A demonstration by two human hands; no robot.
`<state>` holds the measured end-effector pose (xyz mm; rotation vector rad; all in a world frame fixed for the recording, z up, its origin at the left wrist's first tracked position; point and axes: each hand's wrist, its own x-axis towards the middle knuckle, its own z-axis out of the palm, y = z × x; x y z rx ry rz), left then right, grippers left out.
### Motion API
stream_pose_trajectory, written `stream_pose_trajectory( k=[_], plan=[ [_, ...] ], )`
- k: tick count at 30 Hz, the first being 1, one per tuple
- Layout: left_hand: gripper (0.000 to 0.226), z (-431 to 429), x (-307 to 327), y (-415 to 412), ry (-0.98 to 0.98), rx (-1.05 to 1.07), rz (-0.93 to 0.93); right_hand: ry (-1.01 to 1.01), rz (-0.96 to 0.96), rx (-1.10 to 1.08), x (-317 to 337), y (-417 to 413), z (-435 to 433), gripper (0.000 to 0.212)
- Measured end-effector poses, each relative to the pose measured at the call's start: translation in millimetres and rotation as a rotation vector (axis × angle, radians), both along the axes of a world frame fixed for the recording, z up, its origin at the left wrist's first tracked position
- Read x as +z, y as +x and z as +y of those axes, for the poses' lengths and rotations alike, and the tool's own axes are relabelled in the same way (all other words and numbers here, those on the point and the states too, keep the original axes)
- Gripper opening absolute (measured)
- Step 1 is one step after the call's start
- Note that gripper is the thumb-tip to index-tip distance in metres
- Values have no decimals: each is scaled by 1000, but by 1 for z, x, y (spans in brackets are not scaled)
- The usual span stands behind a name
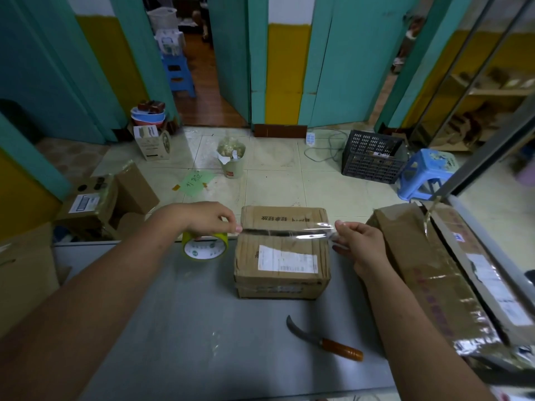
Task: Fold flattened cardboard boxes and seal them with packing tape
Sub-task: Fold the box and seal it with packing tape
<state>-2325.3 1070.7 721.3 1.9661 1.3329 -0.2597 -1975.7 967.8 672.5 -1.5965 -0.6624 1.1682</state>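
A closed brown cardboard box (282, 253) with a white label stands on the grey table (202, 328). A strip of clear packing tape (289, 231) stretches across its top seam. My left hand (208, 218) grips the yellow-edged tape roll (204, 246) just left of the box. My right hand (359, 241) pinches the free end of the tape at the box's right side.
A curved knife with a wooden handle (324, 340) lies on the table in front of the box. A long flattened taped carton (451, 282) lies at the right. More boxes (95, 204) stand at the left. A black crate (372, 157) and a blue stool (425, 175) are on the floor beyond.
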Motion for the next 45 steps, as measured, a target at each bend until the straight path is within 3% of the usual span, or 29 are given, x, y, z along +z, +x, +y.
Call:
stream_pose_trajectory(
  k=[5, 9, 15, 30, 35, 40, 45],
  plan=[
    [56, 11, -19, 1, -39, -46, 79, -20, 4, -2, -4, -2, -2, 23],
    [40, 13, -23, 3, -70, -72, 48, -35, 51, -5, -9, -1, -5, 23],
    [52, 17, -16, 7, -93, -39, 55, -24, 73, -28, -15, -3, -4, 23],
    [40, 29, -36, -1, -169, -11, 51, -24, 7, -99, -40, -10, -12, 17],
    [59, 28, -46, -6, -201, 4, 7, -89, 54, -81, -51, -9, -13, 23],
    [55, 26, -47, -11, -248, -25, 12, -166, 135, -54, -62, -2, -10, 29],
    [77, 24, -49, -14, -257, -19, 1, -194, 171, -51, -69, -1, -6, 35]
  ],
)
